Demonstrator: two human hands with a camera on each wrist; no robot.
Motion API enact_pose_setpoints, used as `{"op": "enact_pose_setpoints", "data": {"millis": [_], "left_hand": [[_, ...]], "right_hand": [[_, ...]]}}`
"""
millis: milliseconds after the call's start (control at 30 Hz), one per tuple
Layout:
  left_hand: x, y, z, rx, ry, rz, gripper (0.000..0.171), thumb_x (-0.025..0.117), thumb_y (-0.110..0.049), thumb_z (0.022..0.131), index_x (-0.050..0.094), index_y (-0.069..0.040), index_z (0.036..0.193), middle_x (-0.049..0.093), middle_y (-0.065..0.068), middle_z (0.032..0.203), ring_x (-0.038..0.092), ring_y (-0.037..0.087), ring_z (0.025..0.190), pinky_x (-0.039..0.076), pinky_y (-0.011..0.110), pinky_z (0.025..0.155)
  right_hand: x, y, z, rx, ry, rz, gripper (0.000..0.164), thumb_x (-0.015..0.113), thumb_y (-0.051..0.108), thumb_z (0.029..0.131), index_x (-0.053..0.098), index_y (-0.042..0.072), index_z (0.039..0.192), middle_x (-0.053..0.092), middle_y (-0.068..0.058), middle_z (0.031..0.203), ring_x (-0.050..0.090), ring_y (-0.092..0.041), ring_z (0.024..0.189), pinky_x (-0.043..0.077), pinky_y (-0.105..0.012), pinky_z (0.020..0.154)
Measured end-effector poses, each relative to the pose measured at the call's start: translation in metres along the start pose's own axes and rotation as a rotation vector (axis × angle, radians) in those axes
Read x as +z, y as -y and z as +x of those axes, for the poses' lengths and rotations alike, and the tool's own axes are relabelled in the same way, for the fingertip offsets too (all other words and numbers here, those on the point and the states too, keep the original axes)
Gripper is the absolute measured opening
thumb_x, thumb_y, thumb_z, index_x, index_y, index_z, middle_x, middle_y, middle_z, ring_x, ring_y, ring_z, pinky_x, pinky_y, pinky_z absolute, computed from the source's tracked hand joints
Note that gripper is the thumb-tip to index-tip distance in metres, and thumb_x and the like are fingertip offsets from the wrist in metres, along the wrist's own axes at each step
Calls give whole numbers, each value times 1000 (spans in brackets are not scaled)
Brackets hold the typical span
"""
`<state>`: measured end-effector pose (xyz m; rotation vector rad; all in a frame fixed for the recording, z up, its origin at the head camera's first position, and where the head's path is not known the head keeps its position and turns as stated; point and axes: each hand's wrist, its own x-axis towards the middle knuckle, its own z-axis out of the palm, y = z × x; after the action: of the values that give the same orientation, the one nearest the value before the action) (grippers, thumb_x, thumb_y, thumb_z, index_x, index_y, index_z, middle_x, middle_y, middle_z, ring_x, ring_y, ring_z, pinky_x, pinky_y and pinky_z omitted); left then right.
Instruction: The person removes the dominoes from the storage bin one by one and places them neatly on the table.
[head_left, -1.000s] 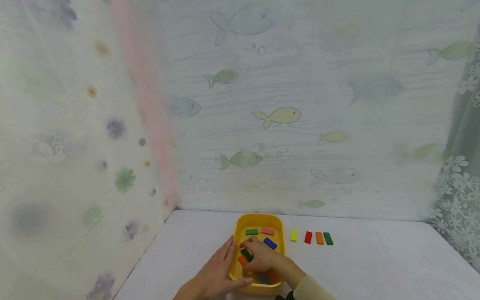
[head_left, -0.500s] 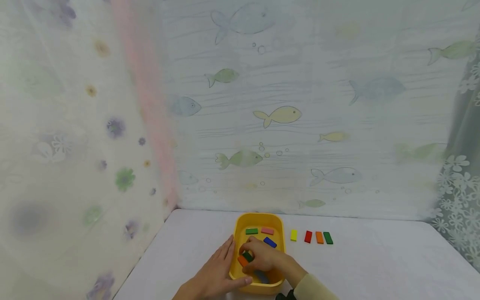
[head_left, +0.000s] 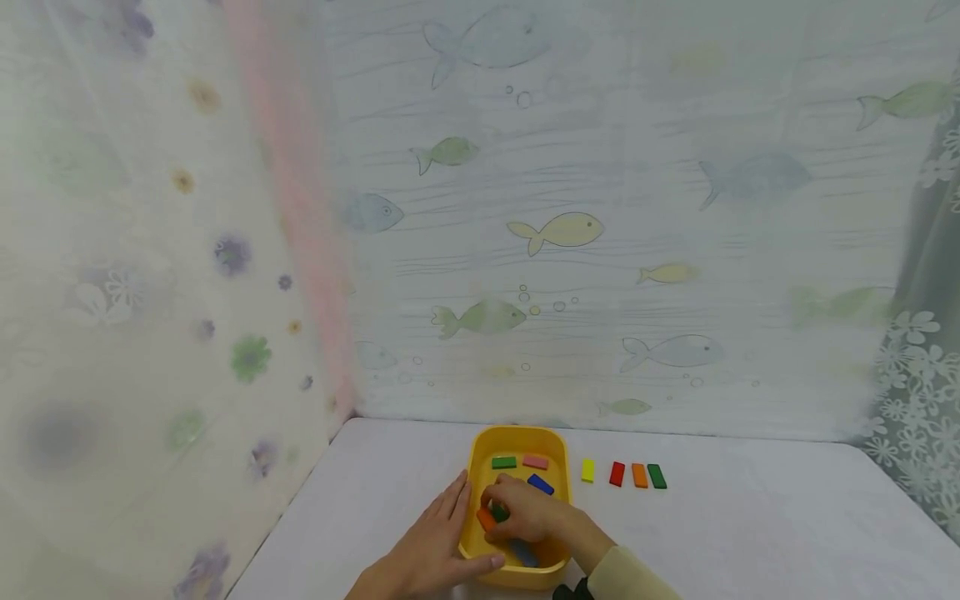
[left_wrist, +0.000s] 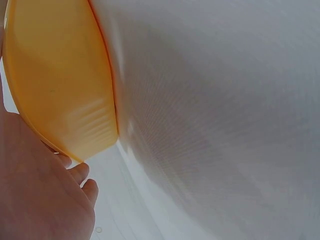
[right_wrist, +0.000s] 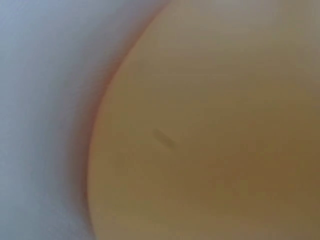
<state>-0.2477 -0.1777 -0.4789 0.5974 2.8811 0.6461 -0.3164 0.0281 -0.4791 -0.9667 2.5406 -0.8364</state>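
Observation:
In the head view a yellow plastic box [head_left: 517, 577] stands on the white table. My left hand [head_left: 426, 546] lies along its left side with straight fingers, the thumb across the front rim. The left wrist view shows this hand [left_wrist: 42, 185] against the outer wall. My right hand [head_left: 528, 514] is inside the box, thumb and fingers curled around a dark green block [head_left: 499, 512], which they partly cover. An orange block [head_left: 486, 520] lies close by the thumb. A grey-blue block [head_left: 523, 552] lies below the hand. The right wrist view shows only the blurred box wall [right_wrist: 200, 150].
Also in the box are a green block [head_left: 504, 462], a pink block [head_left: 536, 462] and a blue block [head_left: 541, 484]. Right of it, a yellow [head_left: 588, 471], a red [head_left: 617, 474], an orange [head_left: 640, 476] and a dark green block [head_left: 657, 477] form a row.
The dark green block in the box has shifted slightly to the right under the curled right fingers, and less of it shows. The left hand has stayed in place.

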Motion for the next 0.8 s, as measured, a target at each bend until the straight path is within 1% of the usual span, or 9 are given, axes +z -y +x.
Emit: {"op": "enact_pose_setpoints", "data": {"millis": [167, 333, 433, 600, 700, 733, 800], "left_hand": [[-1, -1, -1, -3, -2, 1, 108, 54, -74, 91, 18, -2, 163, 8, 10, 172, 23, 33, 154, 26, 61, 120], [0, -1, 0, -4, 4, 8, 108, 53, -75, 91, 16, -3, 163, 8, 10, 172, 23, 31, 154, 26, 60, 120], [0, -1, 0, 4, 1, 17, 108, 52, -75, 92, 17, -2, 163, 9, 10, 172, 23, 32, 154, 26, 60, 120], [0, -1, -1, 16, -9, 15, 109, 51, -75, 92, 17, -1, 163, 10, 12, 172, 23, 32, 154, 25, 59, 121], [-1, -2, -1, 17, -11, 22, 108, 52, -75, 92, 18, 0, 162, 10, 12, 172, 23, 33, 154, 25, 60, 120], [-1, -2, -1, 15, -11, 23, 108, 52, -74, 92, 18, 0, 162, 10, 12, 172, 24, 33, 154, 26, 60, 120], [-1, -2, -1, 15, -10, 26, 108, 52, -74, 92, 19, 1, 162, 10, 13, 172, 24, 33, 154, 26, 60, 120]], "right_hand": [[2, 1, 3, 10, -40, -38, 31, 79, 34, 91, 69, 16, 114, 57, 10, 94, 52, -5, 83, 50, -22, 82], [2, 0, 5, -2, -94, -26, 32, 81, 37, 89, 70, 14, 108, 62, 11, 93, 54, -5, 82, 52, -24, 80], [1, 0, 6, 6, -112, -29, 34, 83, 37, 87, 70, 13, 106, 63, 11, 93, 54, -5, 82, 53, -25, 80], [3, -1, 9, 52, -135, -100, 37, 83, 42, 86, 68, 13, 103, 57, 10, 90, 50, -8, 81, 50, -26, 79], [4, -2, 12, 85, -146, -115, 38, 83, 44, 85, 67, 13, 102, 54, 9, 88, 50, -10, 81, 50, -26, 79], [4, -2, 13, 93, -148, -111, 39, 83, 44, 85, 67, 13, 102, 54, 8, 89, 50, -10, 81, 50, -27, 79], [5, -2, 13, 100, -147, -103, 42, 84, 44, 84, 68, 12, 106, 56, 8, 93, 52, -10, 84, 53, -29, 85]]}}
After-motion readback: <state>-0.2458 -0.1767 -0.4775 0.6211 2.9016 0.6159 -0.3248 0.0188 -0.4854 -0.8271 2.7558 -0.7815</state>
